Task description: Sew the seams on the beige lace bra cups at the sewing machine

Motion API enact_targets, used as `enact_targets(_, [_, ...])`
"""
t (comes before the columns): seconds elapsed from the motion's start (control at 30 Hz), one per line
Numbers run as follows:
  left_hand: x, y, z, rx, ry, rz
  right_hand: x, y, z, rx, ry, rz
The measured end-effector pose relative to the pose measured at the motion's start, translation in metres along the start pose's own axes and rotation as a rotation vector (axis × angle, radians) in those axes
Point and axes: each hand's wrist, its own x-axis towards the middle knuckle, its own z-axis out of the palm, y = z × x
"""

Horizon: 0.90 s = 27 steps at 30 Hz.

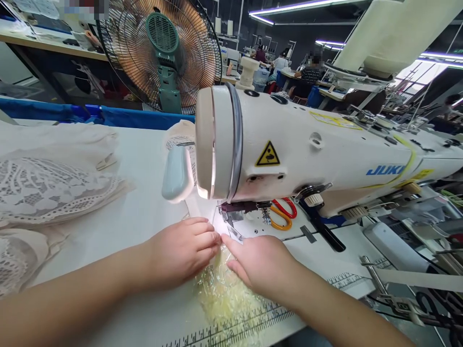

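A white JUKI sewing machine [311, 140] reaches across the table, its lit needle area and presser foot [229, 219] just beyond my fingertips. Pale fabric [195, 205] runs behind the foot toward a lace-edged piece [181, 129]. My left hand [186, 248] lies left of the foot, fingers together and curled down on the pale fabric. From the right, my right hand [262, 265] meets it, forefinger stretched to the left fingertips and thumb bent below. Whatever sits between those two right fingers is hidden. Beneath both hands is a crinkled, shiny yellowish film [220, 294] on the tabletop.
Lace garment pieces [54, 188] are heaped at the left. Scissors with red and yellow handles [284, 214] and a black-handled tool [331, 236] lie under the machine arm. Printed ruler tape [231, 332] lines the front edge. A large fan [162, 53] stands behind; people sit farther back.
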Motion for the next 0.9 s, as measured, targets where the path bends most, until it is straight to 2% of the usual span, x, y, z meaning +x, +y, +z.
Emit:
enact_targets(0.2, [0.0,-0.012,-0.002,0.005,-0.032,0.005,0.01,-0.013,-0.019,-0.04,-0.179,0.083])
enact_targets(0.33, [-0.001,-0.021,0.0,0.052,-0.024,0.029,0.017,-0.021,-0.022,-0.024,-0.213,0.135])
enact_targets(0.53, [0.0,-0.03,-0.005,0.103,-0.051,0.001,0.024,-0.026,-0.015,0.002,-0.147,0.135])
enact_targets(0.73, [-0.004,-0.037,-0.002,0.246,-0.004,-0.009,0.012,-0.026,0.012,0.026,0.027,0.103])
enact_targets(0.8, [-0.007,-0.034,-0.001,0.337,0.025,-0.097,0.007,-0.025,0.024,0.036,0.113,0.07])
enact_targets(0.9, [-0.01,-0.032,0.001,0.516,0.06,-0.425,0.003,-0.022,0.038,0.027,0.225,0.031])
